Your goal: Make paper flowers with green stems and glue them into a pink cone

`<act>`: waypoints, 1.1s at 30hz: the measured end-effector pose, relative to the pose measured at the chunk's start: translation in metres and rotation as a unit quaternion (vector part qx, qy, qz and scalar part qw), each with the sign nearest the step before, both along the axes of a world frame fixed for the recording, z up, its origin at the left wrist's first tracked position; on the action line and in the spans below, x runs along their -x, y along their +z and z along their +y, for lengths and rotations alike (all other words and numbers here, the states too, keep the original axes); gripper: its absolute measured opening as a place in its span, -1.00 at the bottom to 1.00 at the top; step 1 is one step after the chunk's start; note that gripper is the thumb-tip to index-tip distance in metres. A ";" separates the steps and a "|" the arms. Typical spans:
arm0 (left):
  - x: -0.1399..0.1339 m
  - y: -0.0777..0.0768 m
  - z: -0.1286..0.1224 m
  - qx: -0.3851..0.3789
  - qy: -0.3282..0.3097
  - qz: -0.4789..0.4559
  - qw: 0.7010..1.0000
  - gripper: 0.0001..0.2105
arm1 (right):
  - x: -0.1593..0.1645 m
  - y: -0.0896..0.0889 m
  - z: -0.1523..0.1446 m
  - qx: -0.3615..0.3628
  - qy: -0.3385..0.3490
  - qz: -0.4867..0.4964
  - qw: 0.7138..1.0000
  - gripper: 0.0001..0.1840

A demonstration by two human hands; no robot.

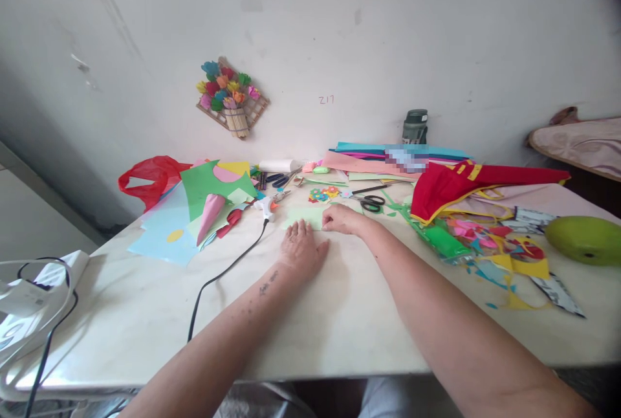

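My left hand (303, 251) lies flat on the table, its fingers stretched over the near edge of a pale green sheet of paper (303, 215). At the right part of that sheet, my right hand (342, 219) is closed, with curled fingertips pressed down on the paper. Whatever may be between those fingertips is hidden. Just beyond the sheet is a cluster of small colourful paper flowers (324, 194). Black-handled scissors (372, 203) lie past my right hand. A white glue gun (266, 208) rests left of the sheet, its black cord trailing toward me.
Coloured sheets (160, 224), a pink paper cone (210, 216) and a red plastic bag (158, 178) occupy the left. A red apron-like cloth (441, 191), paper scraps (509, 263) and a green oval object (585, 240) lie right. A power strip (43, 295) stands at the left edge.
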State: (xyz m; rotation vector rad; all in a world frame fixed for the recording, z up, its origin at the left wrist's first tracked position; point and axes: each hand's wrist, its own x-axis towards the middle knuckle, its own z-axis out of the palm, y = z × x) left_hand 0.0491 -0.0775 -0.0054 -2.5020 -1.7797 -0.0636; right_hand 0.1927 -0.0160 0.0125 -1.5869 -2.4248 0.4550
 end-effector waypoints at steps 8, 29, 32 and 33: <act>-0.005 -0.003 -0.004 0.001 -0.059 -0.014 0.998 -0.41 | 0.002 0.008 -0.002 0.031 -0.034 -0.032 0.998 -0.81; -0.010 0.002 -0.003 -0.052 -0.073 0.036 0.995 -0.52 | -0.021 0.021 -0.005 0.074 -0.041 -0.056 0.995 -0.76; -0.012 0.001 -0.002 -0.046 -0.062 0.040 0.996 -0.52 | -0.023 0.021 -0.006 0.073 -0.040 -0.066 0.994 -0.75; -0.012 0.001 -0.002 -0.046 -0.059 0.038 0.996 -0.52 | -0.024 0.022 -0.006 0.076 -0.039 -0.071 0.994 -0.75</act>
